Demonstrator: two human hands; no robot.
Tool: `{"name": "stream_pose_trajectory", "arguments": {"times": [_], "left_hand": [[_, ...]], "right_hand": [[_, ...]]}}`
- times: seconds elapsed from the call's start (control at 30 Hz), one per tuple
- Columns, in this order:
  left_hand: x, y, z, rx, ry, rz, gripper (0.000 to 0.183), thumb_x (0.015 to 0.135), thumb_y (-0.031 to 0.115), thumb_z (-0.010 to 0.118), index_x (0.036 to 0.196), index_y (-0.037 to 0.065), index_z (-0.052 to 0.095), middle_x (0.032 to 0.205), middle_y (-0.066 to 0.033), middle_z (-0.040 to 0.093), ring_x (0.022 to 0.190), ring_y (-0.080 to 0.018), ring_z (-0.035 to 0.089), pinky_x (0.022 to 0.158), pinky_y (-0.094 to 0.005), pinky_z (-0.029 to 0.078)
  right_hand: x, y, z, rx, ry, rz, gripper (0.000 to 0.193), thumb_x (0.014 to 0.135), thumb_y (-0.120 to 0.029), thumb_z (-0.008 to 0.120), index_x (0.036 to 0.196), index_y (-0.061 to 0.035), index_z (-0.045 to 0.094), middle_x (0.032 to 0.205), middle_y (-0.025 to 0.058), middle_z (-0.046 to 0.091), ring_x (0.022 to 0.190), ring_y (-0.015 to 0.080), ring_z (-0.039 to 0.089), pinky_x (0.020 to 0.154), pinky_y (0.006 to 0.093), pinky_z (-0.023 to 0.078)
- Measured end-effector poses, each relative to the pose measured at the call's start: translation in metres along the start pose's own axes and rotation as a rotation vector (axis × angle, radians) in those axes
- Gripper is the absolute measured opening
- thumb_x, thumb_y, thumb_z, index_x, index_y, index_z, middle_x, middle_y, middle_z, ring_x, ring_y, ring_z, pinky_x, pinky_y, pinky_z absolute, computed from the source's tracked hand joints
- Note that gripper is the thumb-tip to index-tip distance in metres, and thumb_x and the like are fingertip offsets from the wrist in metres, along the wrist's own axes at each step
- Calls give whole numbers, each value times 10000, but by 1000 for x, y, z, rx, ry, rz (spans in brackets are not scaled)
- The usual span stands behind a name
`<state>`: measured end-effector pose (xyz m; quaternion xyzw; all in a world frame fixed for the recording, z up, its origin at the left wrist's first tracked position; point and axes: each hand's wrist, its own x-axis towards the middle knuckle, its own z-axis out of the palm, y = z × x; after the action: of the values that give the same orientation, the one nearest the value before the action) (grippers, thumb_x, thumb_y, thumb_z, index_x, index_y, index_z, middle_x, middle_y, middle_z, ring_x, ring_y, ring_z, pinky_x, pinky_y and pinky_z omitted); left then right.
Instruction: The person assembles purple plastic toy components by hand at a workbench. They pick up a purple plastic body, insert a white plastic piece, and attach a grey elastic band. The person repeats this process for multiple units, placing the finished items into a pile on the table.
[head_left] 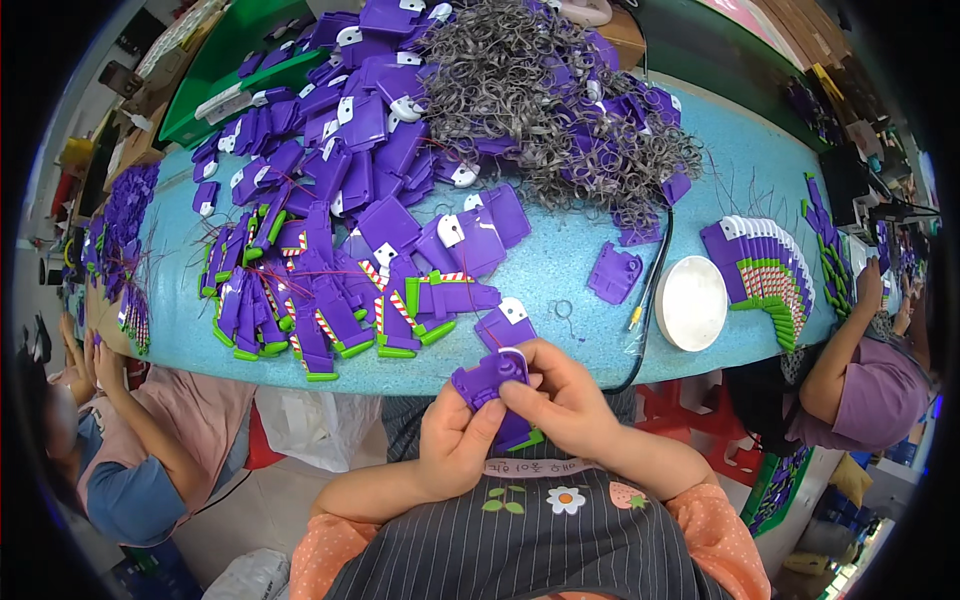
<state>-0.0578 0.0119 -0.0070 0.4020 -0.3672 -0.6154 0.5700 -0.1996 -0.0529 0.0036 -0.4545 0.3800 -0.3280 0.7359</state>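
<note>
My left hand (455, 440) and my right hand (565, 405) come together at the table's near edge, both gripping a purple plastic toy part (478, 382). Its inner side faces up, with a round boss and moulded ribs. My left thumb presses its lower edge, while the right thumb lies across its middle. Beneath, between the hands, shows a purple and green piece (520, 438); whether it joins the held part I cannot tell. Just beyond lies a purple panel with a white corner (505, 322). The fingers under the part are mostly hidden.
Purple panels (350, 130) and a tangle of grey springy strips (540, 100) cover the far table. Purple-green pieces with striped bands (330, 300) lie left. A white bowl (692, 303), a black cable (655, 290) and a fanned stack (765, 275) stand right. Co-workers sit on both sides.
</note>
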Motion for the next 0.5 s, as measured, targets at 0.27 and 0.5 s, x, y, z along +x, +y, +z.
{"name": "stream_pose_trajectory", "arguments": {"times": [0.27, 0.5], "left_hand": [[0, 18, -1, -144, -25, -111, 341, 964, 102, 389, 1276, -23, 335, 1209, -232, 522, 1045, -299, 588, 893, -391, 487], [-1, 16, -4, -149, 11, -290, 349, 959, 112, 403, 1278, -21, 350, 1194, -227, 537, 1011, -300, 604, 888, -395, 488]], "right_hand": [[44, -15, -42, -1269, 331, -195, 218, 787, -166, 674, 711, 4, 560, 552, 129, 569, 488, 226, 592, 458, 323, 438], [-29, -64, -76, -606, 298, -318, 37, 799, 33, 563, 823, 12, 546, 947, 161, 611, 559, 160, 624, 479, 236, 447]]}}
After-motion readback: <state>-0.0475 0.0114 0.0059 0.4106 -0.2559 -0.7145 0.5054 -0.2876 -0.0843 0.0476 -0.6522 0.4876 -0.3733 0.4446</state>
